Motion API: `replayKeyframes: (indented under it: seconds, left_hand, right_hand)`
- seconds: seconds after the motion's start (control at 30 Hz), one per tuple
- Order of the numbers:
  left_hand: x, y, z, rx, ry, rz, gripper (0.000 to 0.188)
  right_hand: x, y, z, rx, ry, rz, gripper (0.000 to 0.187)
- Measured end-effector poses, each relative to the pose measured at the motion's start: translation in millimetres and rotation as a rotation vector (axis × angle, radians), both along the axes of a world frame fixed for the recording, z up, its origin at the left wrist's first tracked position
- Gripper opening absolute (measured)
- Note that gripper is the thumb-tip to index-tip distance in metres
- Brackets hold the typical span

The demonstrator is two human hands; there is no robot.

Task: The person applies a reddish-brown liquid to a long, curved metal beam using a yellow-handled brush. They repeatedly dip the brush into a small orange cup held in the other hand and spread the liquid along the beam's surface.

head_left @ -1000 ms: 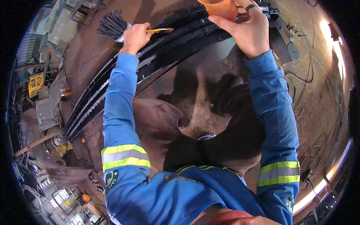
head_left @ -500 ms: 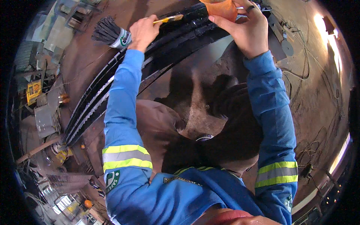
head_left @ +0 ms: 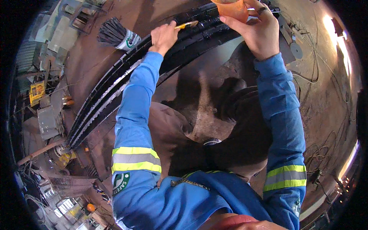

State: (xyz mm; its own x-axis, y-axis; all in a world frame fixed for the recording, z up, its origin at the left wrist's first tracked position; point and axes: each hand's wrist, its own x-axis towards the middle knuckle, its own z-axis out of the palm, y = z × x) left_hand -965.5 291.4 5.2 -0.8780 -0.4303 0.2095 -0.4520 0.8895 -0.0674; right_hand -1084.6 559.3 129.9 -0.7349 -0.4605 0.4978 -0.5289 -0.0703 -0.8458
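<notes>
Paintbrush [head_left: 187,25] upper centre, jutting right from left hand [head_left: 164,37] closed round it; right hand [head_left: 261,33], upper right, half-curled around orange cup [head_left: 232,10] at top edge.

Both arms extend forward from the torso, well apart. Left arm [head_left: 134,115]: slants inward toward the hand; sleeve reaches the wrist. Left hand [head_left: 164,37]: back of the hand uppermost, fingers bent and drawn together in a pinch grip, fingertips directed to the right. Right arm [head_left: 280,111]: reaches forward, with a slight inward lean at the wrist; sleeve likewise full length. Right hand [head_left: 262,32]: set farther forward than the left, thumb [head_left: 233,24] stretched to the left, fingers curved opposite it in a grasp.
</notes>
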Motion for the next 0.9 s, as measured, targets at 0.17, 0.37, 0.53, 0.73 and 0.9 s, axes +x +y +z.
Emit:
replayKeyframes:
  seconds: [0.17, 0.37, 0.53, 0.73, 0.9]
  left_hand:
    - [8, 5, 31, 0.023, 0.058, 0.020, 0.027]
    - [4, 6, 19, 0.035, -0.041, 0.053, 0.027]
    - [6, 9, 25, 0.065, -0.017, 0.043, 0.027]
    - [-1, 19, 12, 0.005, -0.057, 0.033, 0.027]
    - [-4, 22, 13, 0.039, -0.103, 0.064, 0.027]
  right_hand:
    - [-1, 4, -2, -0.033, -0.054, 0.023, 0.057]
    - [0, 5, 1, -0.004, -0.047, 0.015, 0.058]
    - [-2, 13, 1, 0.084, 0.054, -0.032, 0.058]
    - [-3, 11, -3, 0.032, 0.059, -0.028, 0.059]
    - [-4, 6, -1, -0.127, -0.136, 0.127, 0.056]
